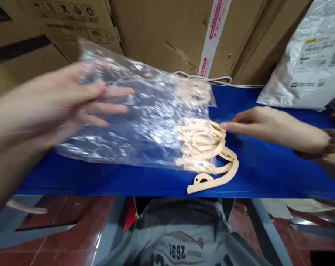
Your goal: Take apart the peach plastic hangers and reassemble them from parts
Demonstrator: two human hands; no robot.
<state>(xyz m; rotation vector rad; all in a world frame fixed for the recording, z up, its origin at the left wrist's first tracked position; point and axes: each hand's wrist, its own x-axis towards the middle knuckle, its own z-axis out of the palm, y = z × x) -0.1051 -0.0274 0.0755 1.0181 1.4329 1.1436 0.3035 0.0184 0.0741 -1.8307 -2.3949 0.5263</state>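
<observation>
A clear plastic bag (145,122), blurred and crinkled, stretches across the middle. My left hand (86,96) is at its left end, fingers extended and spread, with plastic draped about them; motion blur softens the outline. At the bag's right end lies a stack of cream folding hangers (203,146), partly covered by the plastic. The lowest folding hanger (222,179) projects out near the table's front edge. My right hand (253,123) is at the stack's right side, thumb and fingers drawn together at the top hanger's edge. Another cream piece (195,92) shows behind, under plastic.
The blue tabletop (267,166) ends close to my body. Cardboard boxes (161,33) stand along the back, with a white cable (208,78) at their base. A white plastic parcel (303,70) with a shipping label leans at the back right.
</observation>
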